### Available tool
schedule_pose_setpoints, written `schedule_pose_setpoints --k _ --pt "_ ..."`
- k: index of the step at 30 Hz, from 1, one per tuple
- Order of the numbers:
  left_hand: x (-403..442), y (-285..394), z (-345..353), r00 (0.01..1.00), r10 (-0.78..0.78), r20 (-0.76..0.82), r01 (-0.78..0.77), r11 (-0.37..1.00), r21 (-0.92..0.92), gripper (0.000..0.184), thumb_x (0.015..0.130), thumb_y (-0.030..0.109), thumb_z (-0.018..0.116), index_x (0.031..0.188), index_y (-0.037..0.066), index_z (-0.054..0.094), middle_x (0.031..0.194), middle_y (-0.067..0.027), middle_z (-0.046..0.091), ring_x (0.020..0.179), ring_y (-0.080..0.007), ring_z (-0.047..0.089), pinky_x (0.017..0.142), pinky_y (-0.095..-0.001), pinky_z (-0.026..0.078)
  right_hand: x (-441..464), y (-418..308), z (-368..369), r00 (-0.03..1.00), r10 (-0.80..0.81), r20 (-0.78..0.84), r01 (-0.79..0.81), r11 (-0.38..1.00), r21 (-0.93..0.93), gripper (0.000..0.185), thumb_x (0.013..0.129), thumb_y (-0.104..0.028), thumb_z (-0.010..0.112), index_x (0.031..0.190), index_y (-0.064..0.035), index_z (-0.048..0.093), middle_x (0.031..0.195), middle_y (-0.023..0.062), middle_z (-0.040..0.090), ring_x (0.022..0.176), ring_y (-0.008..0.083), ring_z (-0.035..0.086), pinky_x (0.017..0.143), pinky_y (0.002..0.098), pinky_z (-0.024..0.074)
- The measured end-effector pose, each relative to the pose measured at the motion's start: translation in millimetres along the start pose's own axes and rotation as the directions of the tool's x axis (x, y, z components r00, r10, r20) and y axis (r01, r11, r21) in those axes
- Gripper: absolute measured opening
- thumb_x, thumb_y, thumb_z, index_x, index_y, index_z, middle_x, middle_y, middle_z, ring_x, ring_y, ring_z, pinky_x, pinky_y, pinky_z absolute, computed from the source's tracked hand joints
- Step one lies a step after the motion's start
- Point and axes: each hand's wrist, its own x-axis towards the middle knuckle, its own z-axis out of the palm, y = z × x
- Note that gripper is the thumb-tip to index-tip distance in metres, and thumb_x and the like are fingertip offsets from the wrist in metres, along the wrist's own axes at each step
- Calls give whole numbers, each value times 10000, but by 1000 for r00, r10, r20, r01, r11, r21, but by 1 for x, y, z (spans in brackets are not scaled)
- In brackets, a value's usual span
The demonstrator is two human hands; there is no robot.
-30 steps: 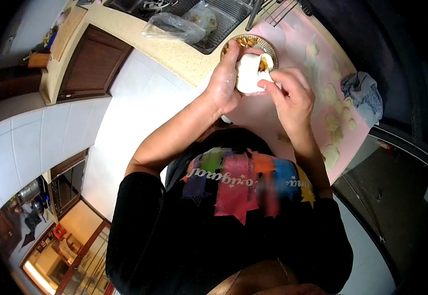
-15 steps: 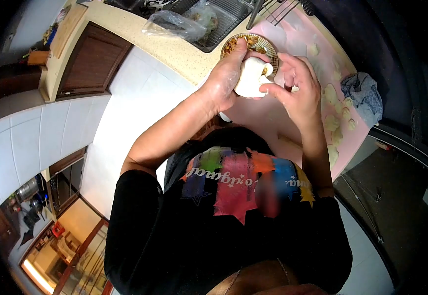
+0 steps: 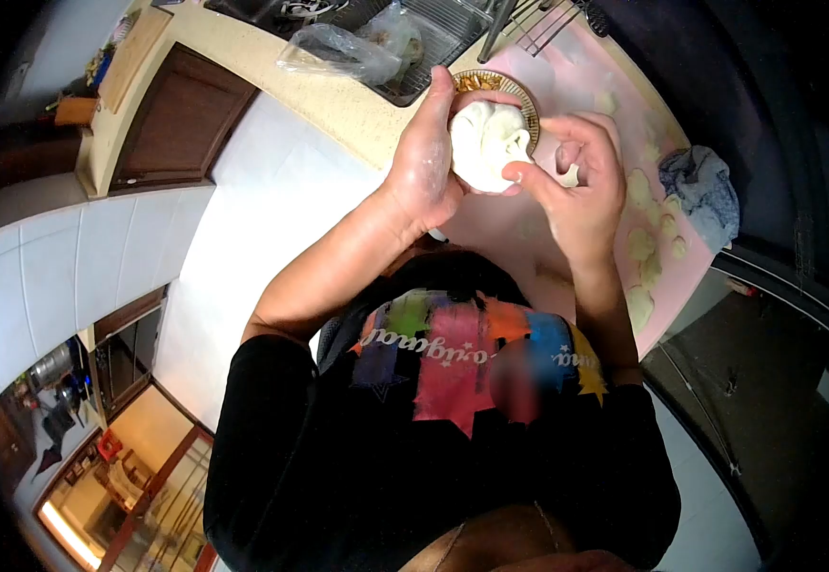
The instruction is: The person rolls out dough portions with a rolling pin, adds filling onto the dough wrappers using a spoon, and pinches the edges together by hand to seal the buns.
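A white piece of dough [image 3: 487,145], gathered into folds, rests in my left hand [image 3: 424,162], whose thumb points up and whose fingers pass beneath it. My right hand [image 3: 581,181] is at the dough's right side, with its thumb against the folded edge and its other fingers curled. A small bit of dough shows by the right palm. Just beyond the dough is a ribbed bowl [image 3: 533,107] of brown chopped filling, partly covered by the hand and dough. No filling shows in the dough now.
Flattened dough pieces [image 3: 641,243] lie on the pink mat [image 3: 670,291] to the right, beside a crumpled cloth [image 3: 705,191]. Beyond the counter edge sit a plastic bag [image 3: 338,55], a black drainer [image 3: 443,33] and a metal rack [image 3: 538,29].
The opening that showed brown filling has been folded closed. My right hand has shifted slightly right, and the left thumb has moved off the bowl.
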Motion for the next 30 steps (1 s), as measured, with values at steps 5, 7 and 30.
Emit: schedule_pose_setpoints --k 5,7,30 --pt "-5 11 2 993 -101 60 97 993 67 773 946 660 180 1157 44 596 993 -106 666 905 -212 669 728 -376 586 5 19 -6 944 -270 192 255 962 98 282 618 42 813 847 -2 654 903 75 617 751 146 565 687 254 464" --pt "-7 16 2 985 -152 77 143 984 109 774 939 670 193 1158 46 595 988 -106 668 883 -208 678 673 -381 599 8 19 -8 923 -308 231 283 950 134 266 584 -34 839 792 -60 674 859 46 615 809 181 585 711 288 480" --pt "17 -3 -23 841 -453 295 441 891 108 664 967 602 263 1266 52 484 1131 -154 611 1005 -250 654 730 -420 607 27 22 -23 637 -534 556 480 839 255 182 645 -189 804 797 -121 731 1005 32 552 943 212 480 803 320 403"
